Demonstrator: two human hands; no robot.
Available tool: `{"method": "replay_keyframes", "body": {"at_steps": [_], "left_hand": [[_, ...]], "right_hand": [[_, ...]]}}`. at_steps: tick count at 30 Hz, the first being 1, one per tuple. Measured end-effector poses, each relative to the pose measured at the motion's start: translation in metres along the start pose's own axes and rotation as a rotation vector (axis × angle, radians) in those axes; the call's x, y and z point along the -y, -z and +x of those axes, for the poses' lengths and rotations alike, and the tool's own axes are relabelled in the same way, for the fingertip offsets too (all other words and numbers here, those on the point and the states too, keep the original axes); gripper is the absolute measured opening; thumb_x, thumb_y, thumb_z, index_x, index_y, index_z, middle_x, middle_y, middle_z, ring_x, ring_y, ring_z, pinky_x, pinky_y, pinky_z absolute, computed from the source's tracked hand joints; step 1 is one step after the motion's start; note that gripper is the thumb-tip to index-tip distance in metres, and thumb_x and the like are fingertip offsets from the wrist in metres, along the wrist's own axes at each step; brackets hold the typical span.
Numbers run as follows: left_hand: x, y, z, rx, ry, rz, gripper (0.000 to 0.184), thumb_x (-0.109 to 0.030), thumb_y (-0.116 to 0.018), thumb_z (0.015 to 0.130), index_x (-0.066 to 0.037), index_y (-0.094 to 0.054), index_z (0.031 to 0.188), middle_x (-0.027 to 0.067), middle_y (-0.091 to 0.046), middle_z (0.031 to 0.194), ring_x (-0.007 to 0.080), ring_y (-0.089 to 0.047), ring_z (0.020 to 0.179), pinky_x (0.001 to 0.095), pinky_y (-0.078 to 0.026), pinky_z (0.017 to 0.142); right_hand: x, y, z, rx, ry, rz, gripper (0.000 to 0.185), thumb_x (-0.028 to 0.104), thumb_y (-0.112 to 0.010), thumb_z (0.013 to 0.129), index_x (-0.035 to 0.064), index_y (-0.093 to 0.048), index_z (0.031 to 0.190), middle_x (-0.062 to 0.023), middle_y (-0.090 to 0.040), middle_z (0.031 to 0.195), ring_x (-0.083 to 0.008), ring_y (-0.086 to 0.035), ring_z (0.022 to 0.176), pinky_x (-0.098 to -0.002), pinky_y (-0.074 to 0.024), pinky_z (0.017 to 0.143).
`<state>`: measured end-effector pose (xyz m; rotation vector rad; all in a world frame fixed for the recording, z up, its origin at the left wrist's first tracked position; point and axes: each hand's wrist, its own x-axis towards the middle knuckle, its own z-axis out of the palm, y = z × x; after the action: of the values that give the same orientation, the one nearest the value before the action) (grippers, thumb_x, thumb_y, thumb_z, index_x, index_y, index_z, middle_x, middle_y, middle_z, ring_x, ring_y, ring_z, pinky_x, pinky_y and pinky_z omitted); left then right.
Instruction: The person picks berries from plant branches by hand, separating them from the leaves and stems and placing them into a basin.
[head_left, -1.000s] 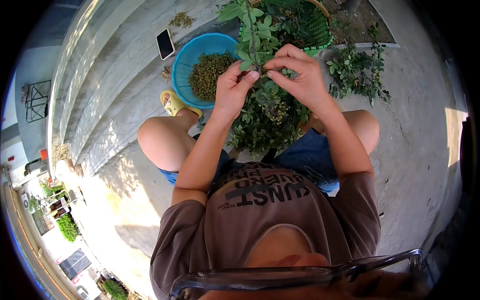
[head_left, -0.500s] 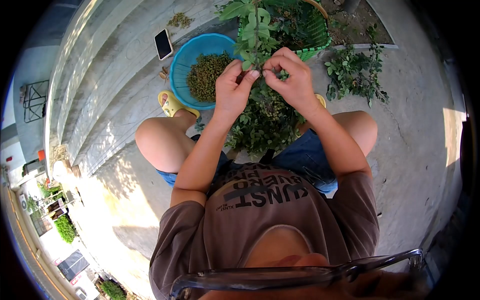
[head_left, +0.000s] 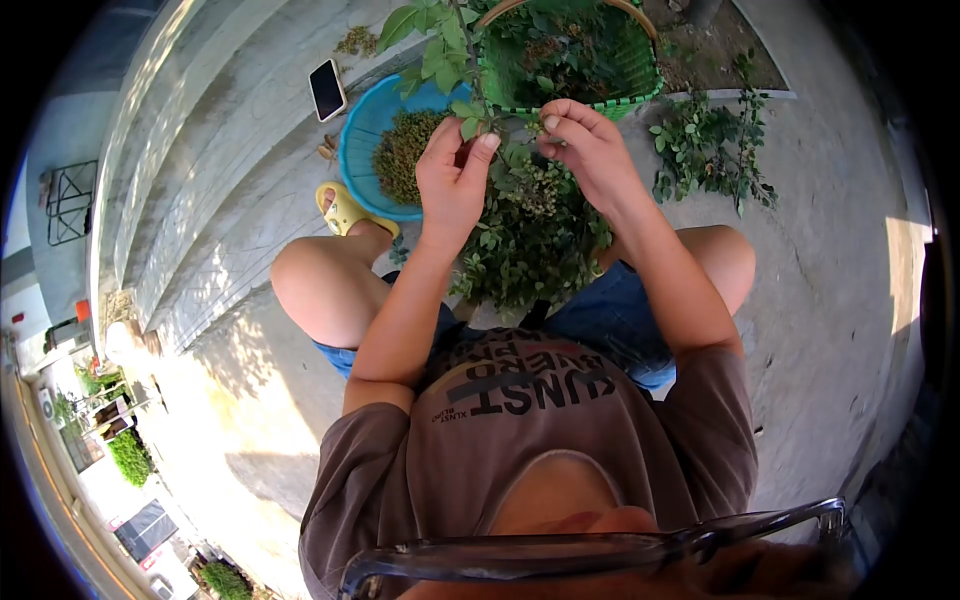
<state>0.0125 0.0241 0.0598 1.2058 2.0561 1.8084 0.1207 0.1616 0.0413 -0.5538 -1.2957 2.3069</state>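
My left hand [head_left: 453, 180] pinches the lower end of a leafy green branch [head_left: 470, 50], which stands up and away from me. Close by on the right, my right hand [head_left: 592, 155] is closed, with a small bit of greenish berries [head_left: 541, 127] at its fingertips. Behind my left hand sits a blue basin [head_left: 362, 140] holding a heap of small greenish-brown berries [head_left: 405, 150]. A pile of cut leafy branches [head_left: 530, 245] lies between my legs, below both hands. Beyond my right hand stands a green woven basket [head_left: 640, 65] with leafy sprigs inside.
A phone [head_left: 327, 90] lies on the grey step left of the basin, near a small scatter of berries [head_left: 360, 41]. More leafy branches [head_left: 708, 145] are on the concrete at right. A yellow slipper [head_left: 345, 208] is on my foot beside the basin.
My hands have moved apart. The branch has shifted left with my left hand, uncovering more of the green basket, while my right hand has come away with a small bit of berries.
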Motion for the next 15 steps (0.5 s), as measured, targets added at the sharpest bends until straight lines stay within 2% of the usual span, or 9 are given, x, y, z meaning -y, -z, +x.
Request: {"method": "replay_keyframes", "body": {"at_steps": [2,4,6,8,15], "left_hand": [[0.002,0.004,0.001,-0.014,0.048,-0.128,0.012,-0.009,-0.061,0.084,0.001,-0.054,0.084,0.001,-0.049,0.073,0.0073,-0.043,0.062,0.022,-0.036,0.055],[0.001,0.01,0.002,-0.006,0.261,-0.42,0.008,-0.008,-0.059,0.086,-0.001,-0.057,0.09,-0.003,-0.052,0.077,0.0044,-0.041,0.064,0.0198,-0.035,0.058],[0.001,0.018,0.004,0.012,0.278,-0.454,0.009,-0.007,-0.059,0.086,-0.002,-0.059,0.094,-0.0028,-0.054,0.077,0.0051,-0.042,0.063,0.0193,-0.036,0.059],[0.0,0.024,0.005,0.015,0.357,-0.543,0.009,-0.007,-0.06,0.086,-0.002,-0.058,0.093,0.0005,-0.055,0.081,0.0085,-0.046,0.066,0.0229,-0.038,0.059],[0.007,0.034,0.001,0.035,0.425,-0.685,0.008,-0.005,-0.059,0.086,-0.003,-0.058,0.094,0.0029,-0.058,0.084,0.0102,-0.051,0.069,0.0246,-0.041,0.06]], "right_hand": [[0.002,0.001,-0.002,0.138,-0.062,0.336,0.007,0.011,-0.057,0.084,0.0053,-0.058,0.087,0.0003,-0.056,0.083,-0.0098,-0.051,0.077,-0.0245,-0.0421,0.067],[0.005,0.0,-0.002,0.194,-0.082,0.402,0.007,0.01,-0.056,0.084,0.0051,-0.058,0.088,-0.0017,-0.056,0.086,-0.0128,-0.053,0.08,-0.0264,-0.043,0.068],[0.004,0.002,0.001,0.246,-0.105,0.465,0.007,0.01,-0.055,0.085,0.005,-0.058,0.089,-0.0037,-0.057,0.088,-0.0158,-0.054,0.083,-0.0283,-0.044,0.069],[-0.002,0.008,0.006,0.36,-0.13,0.594,0.008,0.008,-0.053,0.086,0.0039,-0.057,0.091,-0.0084,-0.059,0.093,-0.0217,-0.057,0.089,-0.0311,-0.0457,0.072],[-0.008,0.008,0.008,0.3,-0.169,0.604,0.01,0.008,-0.051,0.087,0.0035,-0.056,0.094,-0.0168,-0.061,0.102,-0.0271,-0.061,0.092,-0.0332,-0.0502,0.076]]}}
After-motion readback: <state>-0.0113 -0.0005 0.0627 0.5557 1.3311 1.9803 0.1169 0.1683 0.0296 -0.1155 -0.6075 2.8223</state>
